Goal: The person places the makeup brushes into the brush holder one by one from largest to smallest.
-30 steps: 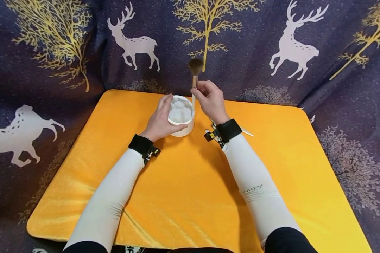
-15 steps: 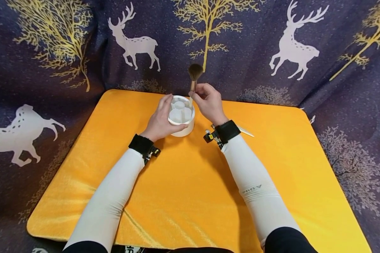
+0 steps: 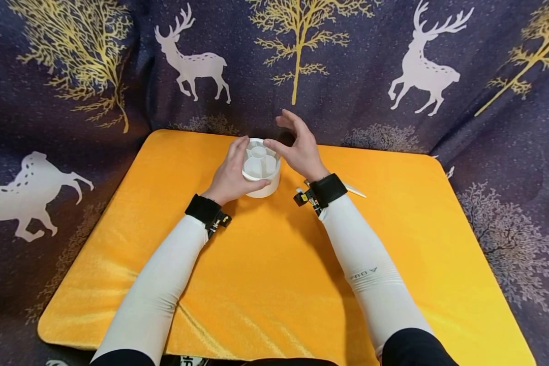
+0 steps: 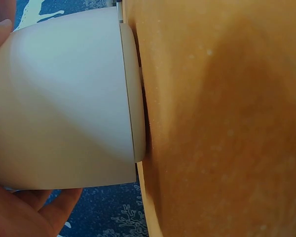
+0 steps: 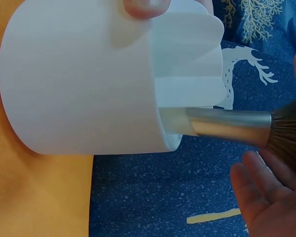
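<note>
A white round makeup brush organizer (image 3: 262,185), divided into compartments, stands upright on the table. My left hand (image 3: 231,175) grips its side, thumb at the front and fingers around the back. In the right wrist view, a makeup brush (image 5: 232,124) with a metallic ferrule and dark bristles stands with its handle down in a compartment at the rim. Only its dark bristles show in the head view, behind my right hand (image 3: 300,147). That hand is spread beside the brush, fingers and thumb apart, holding nothing.
A slim white stick-like item (image 3: 355,190) lies on the table, partly hidden by the right wrist. The orange cloth-covered table (image 3: 265,274) backs onto a dark curtain (image 3: 347,66) printed with deer and trees.
The brush has gone down into the organizer, its bristles now much lower. My right hand has let go of it and spread its fingers. My left hand stays on the organizer.
</note>
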`<state>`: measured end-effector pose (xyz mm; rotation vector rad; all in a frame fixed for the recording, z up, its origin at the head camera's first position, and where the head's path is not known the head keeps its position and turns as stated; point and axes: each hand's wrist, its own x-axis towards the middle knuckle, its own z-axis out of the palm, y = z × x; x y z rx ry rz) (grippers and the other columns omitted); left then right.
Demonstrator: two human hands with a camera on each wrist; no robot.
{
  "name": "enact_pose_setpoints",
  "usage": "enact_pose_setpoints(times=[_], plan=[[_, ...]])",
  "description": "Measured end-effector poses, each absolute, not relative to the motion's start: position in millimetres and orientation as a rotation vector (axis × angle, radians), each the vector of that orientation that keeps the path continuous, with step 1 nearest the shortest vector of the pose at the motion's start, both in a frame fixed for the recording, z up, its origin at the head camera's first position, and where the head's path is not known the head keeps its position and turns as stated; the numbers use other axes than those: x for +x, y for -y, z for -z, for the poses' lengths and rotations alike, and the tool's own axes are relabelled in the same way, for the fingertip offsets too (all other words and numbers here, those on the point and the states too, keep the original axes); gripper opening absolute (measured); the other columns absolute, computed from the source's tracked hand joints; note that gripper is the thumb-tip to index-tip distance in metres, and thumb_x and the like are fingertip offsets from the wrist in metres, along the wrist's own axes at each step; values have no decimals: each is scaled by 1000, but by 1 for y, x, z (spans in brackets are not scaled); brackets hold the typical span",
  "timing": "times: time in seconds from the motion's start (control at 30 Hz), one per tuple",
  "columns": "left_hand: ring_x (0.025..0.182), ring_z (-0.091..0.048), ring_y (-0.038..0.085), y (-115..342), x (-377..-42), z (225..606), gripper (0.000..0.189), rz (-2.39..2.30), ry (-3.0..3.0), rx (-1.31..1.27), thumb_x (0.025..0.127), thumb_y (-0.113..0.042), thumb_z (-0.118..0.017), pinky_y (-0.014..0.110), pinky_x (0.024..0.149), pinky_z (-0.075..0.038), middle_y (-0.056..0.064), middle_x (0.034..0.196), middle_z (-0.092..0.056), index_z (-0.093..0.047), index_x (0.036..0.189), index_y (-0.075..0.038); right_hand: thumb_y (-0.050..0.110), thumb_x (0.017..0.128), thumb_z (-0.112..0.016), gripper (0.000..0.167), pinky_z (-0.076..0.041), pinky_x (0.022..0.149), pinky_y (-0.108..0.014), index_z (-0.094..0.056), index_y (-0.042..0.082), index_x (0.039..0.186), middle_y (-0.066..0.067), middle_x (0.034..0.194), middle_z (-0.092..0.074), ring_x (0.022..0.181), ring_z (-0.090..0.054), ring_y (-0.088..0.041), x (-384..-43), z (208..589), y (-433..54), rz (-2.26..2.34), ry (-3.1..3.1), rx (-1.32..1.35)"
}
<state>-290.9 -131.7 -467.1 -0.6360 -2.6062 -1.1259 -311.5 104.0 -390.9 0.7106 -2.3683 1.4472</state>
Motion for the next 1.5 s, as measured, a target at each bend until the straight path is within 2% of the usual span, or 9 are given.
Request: enact_pose_setpoints(times=[0.13, 0.5, 0.93, 1.03, 1.27, 1.5], plan=[[151, -47, 36, 132, -291, 468, 131, 1130, 2603, -639, 81, -54, -98, 57, 115, -49, 6, 180, -19, -21, 178, -12, 23, 101, -87, 88, -46, 119, -32, -37, 5, 171, -12, 161, -57, 149, -53, -19, -310, 391, -105, -1478, 2361, 734], [150, -47, 36, 133, -292, 469, 131, 1140, 2604, -642, 81, -54, -99, 58, 115, -50, 5, 181, -19, -20, 179, -14, 17, 100, -88, 91, -42, 122, -31, -35, 8, 173, -13, 164, -53, 152, -50, -19, -309, 391, -111, -1490, 2338, 821], [151, -46, 36, 131, -291, 466, 132, 1128, 2613, -627, 79, -54, -100, 58, 118, -47, 6, 181, -19, -22, 178, -13, 26, 98, -91, 94, -39, 124, -28, -36, 14, 174, -7, 163, -54, 151, -50, -16, -307, 400, -128, -1470, 2419, 747], [151, -46, 36, 131, -291, 466, 132, 1135, 2616, -627, 80, -54, -99, 58, 118, -47, 6, 181, -19, -21, 178, -13, 26, 98, -91, 95, -40, 123, -30, -36, 14, 174, -7, 163, -54, 151, -50, -17, -306, 403, -133, -1466, 2433, 739], [153, -45, 35, 131, -291, 467, 134, 1131, 2621, -622, 79, -56, -99, 59, 119, -47, 6, 181, -18, -20, 179, -14, 26, 97, -92, 95, -42, 125, -45, -38, 14, 173, -8, 161, -55, 149, -50, -20, -305, 410, -145, -1477, 2439, 734], [153, -45, 35, 131, -291, 468, 134, 1120, 2618, -619, 79, -54, -100, 59, 117, -48, 6, 181, -19, -21, 178, -13, 25, 97, -91, 96, -40, 126, -42, -35, 14, 175, -12, 161, -54, 148, -52, -26, -304, 416, -157, -1454, 2483, 734]])
